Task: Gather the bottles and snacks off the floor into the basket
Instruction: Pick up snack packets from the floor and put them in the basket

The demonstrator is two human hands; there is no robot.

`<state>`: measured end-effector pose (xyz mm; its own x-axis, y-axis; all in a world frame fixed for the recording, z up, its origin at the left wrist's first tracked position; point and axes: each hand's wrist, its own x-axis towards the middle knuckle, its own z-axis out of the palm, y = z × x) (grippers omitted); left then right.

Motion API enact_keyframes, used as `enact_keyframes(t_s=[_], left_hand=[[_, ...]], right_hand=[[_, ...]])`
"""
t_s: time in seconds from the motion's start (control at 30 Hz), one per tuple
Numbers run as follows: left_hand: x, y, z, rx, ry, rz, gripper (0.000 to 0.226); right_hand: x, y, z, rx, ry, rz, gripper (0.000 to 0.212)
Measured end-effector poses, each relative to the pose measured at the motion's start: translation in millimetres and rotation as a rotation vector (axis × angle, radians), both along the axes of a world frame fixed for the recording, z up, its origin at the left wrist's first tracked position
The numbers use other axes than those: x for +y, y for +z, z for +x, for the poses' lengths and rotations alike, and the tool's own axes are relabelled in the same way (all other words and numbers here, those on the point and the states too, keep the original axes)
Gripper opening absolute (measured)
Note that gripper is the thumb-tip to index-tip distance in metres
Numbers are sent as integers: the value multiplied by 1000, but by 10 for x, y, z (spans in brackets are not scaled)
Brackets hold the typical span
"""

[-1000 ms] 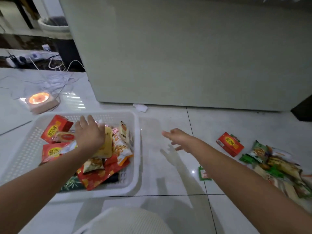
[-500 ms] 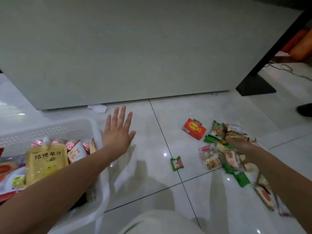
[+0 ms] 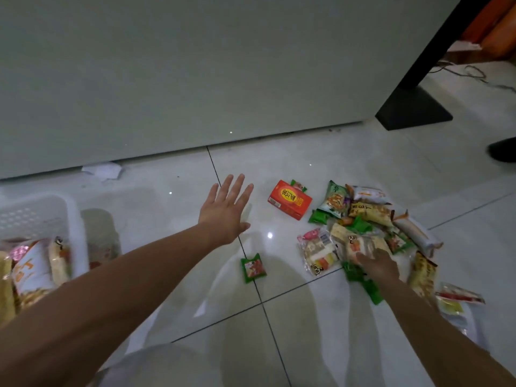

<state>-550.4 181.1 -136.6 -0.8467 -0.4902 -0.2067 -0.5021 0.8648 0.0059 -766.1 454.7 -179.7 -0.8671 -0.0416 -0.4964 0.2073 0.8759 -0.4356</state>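
Note:
A white plastic basket (image 3: 55,216) stands at the left edge with several snack packets inside. A heap of snack packets (image 3: 363,219) lies on the floor at the right. An orange box (image 3: 289,199) sits at the heap's left side, and one small green packet (image 3: 253,268) lies apart, nearer me. My left hand (image 3: 226,210) hovers over the tiles between basket and box, fingers straight and spread, holding nothing. My right hand (image 3: 378,268) lies on the near side of the heap, fingers on a pale packet (image 3: 360,247); the grip is hidden.
A large grey panel (image 3: 195,79) rises behind the floor space. A crumpled white paper (image 3: 103,170) lies at its foot. A black stand base (image 3: 413,110) and cables sit at the far right. My light-clad knee (image 3: 156,367) fills the bottom edge.
My view swung right, away from the basket. My left hand left the basket and moved out over the tiles toward the orange box. My right hand reached down onto the snack heap.

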Motion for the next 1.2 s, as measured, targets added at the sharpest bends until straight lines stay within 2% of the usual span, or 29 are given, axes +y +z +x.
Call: enact_keyframes(t_s=[0.13,0.23,0.33,0.47,0.6,0.73,0.8,0.97,1.2], left_hand=[[-4,33,-266,-57,-75,-27,91],[-24,84,-370,-103,-141,-43,94],[50,103,-436,-118,-86,33,98],[171,8,-566,-149,-151,61,107],[179,-163,-878,-138,-162,108,109],[219,-268,-1281,-78,-132,157,101],[285,-329,-1420,-110,-146,135,94],[338,-571,-1557,-192,-206,37,81],[274,-600,-1516,-111,-195,-14,76]], right_hand=[[-121,-226,-208,108,-5,47,79],[-164,-321,-299,68,3,69,79],[-191,-342,-298,-21,-2,-6,85],[-253,-381,-213,-64,40,-43,96],[-247,-468,-150,-57,-26,-113,82],[-105,-544,-117,-159,-47,-116,72],[-22,-592,-90,-216,-30,-128,76],[49,-698,-87,-239,-92,-212,77],[21,-682,-75,-248,-125,-222,76]])
